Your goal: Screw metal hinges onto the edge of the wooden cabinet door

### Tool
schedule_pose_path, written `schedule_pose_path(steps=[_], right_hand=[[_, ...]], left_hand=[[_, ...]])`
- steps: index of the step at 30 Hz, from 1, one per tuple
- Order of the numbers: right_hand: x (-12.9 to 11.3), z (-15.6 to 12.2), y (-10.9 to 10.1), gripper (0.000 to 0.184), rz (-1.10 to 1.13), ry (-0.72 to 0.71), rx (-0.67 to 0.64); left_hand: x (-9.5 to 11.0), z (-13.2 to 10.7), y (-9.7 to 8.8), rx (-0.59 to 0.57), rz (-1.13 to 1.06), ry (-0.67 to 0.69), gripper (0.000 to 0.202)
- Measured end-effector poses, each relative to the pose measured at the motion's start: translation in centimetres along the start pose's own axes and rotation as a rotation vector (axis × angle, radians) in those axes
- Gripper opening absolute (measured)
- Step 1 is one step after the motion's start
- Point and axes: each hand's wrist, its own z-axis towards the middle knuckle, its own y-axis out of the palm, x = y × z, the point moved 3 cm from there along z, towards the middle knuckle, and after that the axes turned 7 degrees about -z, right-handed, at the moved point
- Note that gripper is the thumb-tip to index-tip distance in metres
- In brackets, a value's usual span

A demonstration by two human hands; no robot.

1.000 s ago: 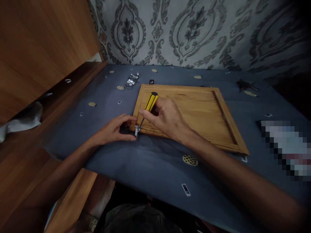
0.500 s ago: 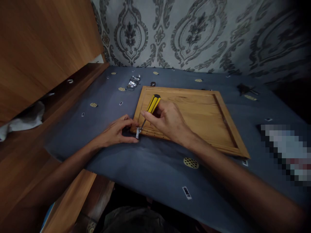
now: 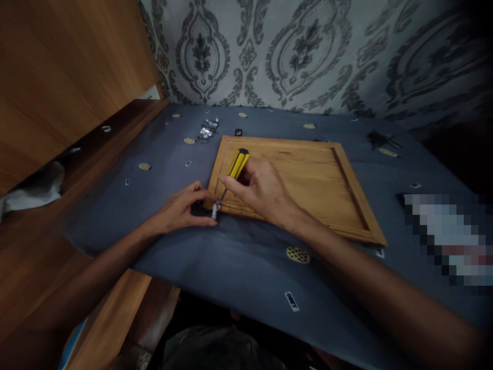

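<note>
The right hand [image 3: 267, 192] is closed around a yellow-and-black screwdriver [image 3: 238, 165], its shaft slanting down to a metal hinge [image 3: 214, 210] at the near left corner of the wooden panel [image 3: 310, 177]. The left hand [image 3: 179, 208] has thumb and forefinger apart at that hinge, but I cannot tell whether they pinch it. Metal pieces [image 3: 207, 132] lie left of the panel's far left corner.

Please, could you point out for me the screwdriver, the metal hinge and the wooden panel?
Screwdriver [image 3: 238, 165]: head view, on the yellow handle.
Metal hinge [image 3: 214, 211]: head view, on its silver arm.
Wooden panel [image 3: 310, 177]: head view, on its bare flat middle.
</note>
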Motion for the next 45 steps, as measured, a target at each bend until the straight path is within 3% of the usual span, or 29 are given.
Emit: schedule_pose_path(steps=[13,21,45], right_hand=[[-0.6,-0.4,-0.2,0.019,-0.033,-0.003,0.006],[-0.6,-0.4,-0.6,0.026,0.001,-0.084,0.145],[-1.2,-0.7,-0.6,0.030,-0.046,-0.122,0.134]], left_hand=[[0.2,0.2,-0.1,-0.006,-0.032,0.017,0.052],[0.1,0.2,-0.1,-0.014,-0.033,0.017,0.054],[0.2,0.3,-0.1,-0.026,-0.038,0.006,0.050]])
